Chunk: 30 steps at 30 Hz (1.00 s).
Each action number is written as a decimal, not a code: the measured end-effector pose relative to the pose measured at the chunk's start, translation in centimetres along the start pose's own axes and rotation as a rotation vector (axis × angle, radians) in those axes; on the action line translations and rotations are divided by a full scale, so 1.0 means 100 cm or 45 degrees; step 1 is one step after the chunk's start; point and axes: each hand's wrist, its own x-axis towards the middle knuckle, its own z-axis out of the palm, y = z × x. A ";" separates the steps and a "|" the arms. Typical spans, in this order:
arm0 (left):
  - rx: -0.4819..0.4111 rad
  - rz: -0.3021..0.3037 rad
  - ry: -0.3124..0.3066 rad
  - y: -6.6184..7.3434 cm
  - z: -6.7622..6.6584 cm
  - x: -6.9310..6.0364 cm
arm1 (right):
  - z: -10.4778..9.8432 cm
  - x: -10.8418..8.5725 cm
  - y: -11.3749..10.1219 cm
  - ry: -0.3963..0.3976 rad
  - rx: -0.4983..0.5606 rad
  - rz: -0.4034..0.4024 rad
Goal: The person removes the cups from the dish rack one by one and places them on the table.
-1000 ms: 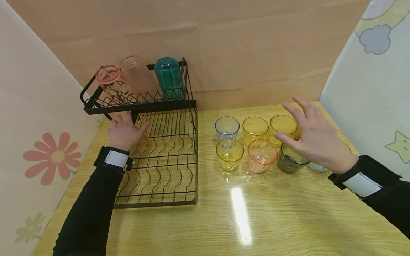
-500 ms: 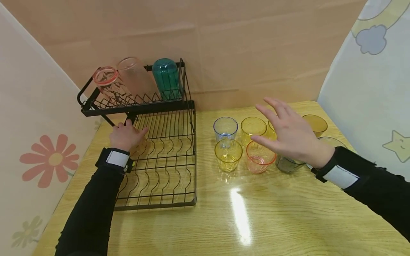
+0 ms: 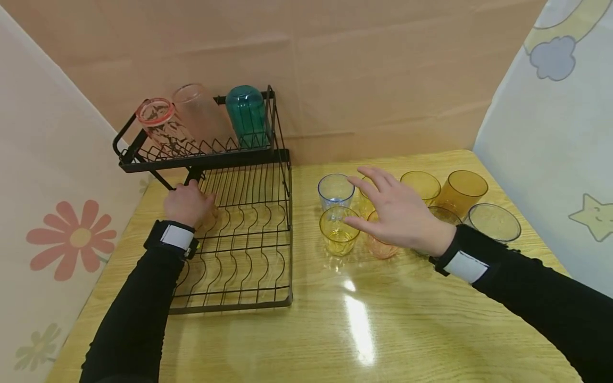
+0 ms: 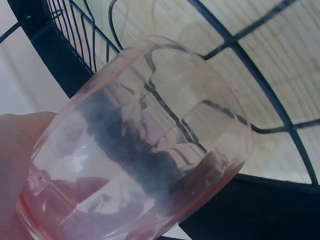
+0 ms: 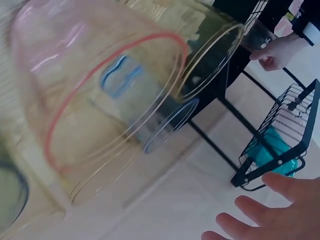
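Observation:
My left hand [image 3: 185, 205] reaches low into the left side of the black dish rack [image 3: 234, 307], under its upper shelf. It grips a pink-tinted glass [image 4: 150, 125], which sits tilted against the rack wires in the left wrist view; most of the glass is hidden in the head view. My right hand [image 3: 399, 215] hovers over the drinking glasses on the table, fingers spread and holding nothing. Beneath and beside it stand a pink-rimmed glass [image 3: 380, 251], a front yellow glass [image 3: 338, 239] and a blue-rimmed glass [image 3: 335, 197].
Upside down on the upper shelf are a teal glass [image 3: 246, 117], a red-rimmed pink glass [image 3: 165, 127] and a tall pale glass [image 3: 203, 114]. An amber glass [image 3: 462, 194], a yellow glass [image 3: 422, 186] and a clear glass [image 3: 493, 222] stand at right. Patterned panels flank the table.
My right hand has moved left and slightly down across the glasses, uncovering those on the right. The left hand stays at the rack's left side, its thumb drawn in a little.

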 end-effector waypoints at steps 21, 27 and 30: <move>-0.157 0.195 0.303 -0.006 -0.049 -0.017 | 0.028 0.012 -0.025 -0.184 0.051 -0.021; -0.350 0.211 0.139 -0.013 -0.058 -0.023 | 0.041 0.018 -0.036 -0.163 0.128 -0.040; -0.488 0.176 0.051 -0.014 -0.061 -0.029 | 0.046 0.022 -0.044 -0.167 0.168 -0.028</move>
